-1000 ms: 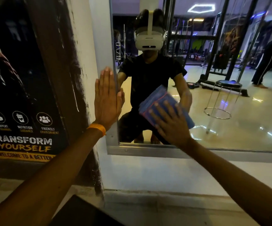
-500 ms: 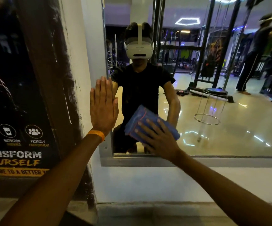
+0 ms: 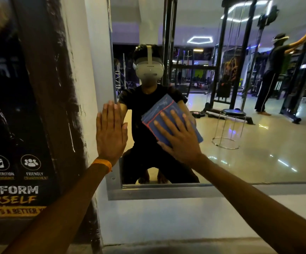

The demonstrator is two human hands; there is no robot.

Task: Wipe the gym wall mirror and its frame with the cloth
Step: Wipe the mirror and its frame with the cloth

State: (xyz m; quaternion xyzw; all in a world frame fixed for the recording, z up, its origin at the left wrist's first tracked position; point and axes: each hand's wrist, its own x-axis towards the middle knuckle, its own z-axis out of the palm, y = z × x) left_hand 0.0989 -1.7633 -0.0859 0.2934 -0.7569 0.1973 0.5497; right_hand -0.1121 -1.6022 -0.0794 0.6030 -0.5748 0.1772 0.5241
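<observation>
Neatly folded blue cloth [image 3: 158, 110], red-stitched edge.

The only lettering you get is on the dark poster [image 3: 20, 107] left of the mirror [image 3: 249, 158]. There's white "NSFORM" cut by the edge, orange "URSELF" under it, and a yellow strip reading "A BETTER". The icon captions say "NUTRITION" and "FRIENDLY", with maybe "ENVIRONMENT" beneath, but that one's blurry.

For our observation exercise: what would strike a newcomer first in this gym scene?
The right hand presses a folded blue cloth against the mirror, near its lower left corner. The left hand lies flat on the left side of the frame, beside a dark poster. Above the cloth, a white headset is reflected.
</observation>
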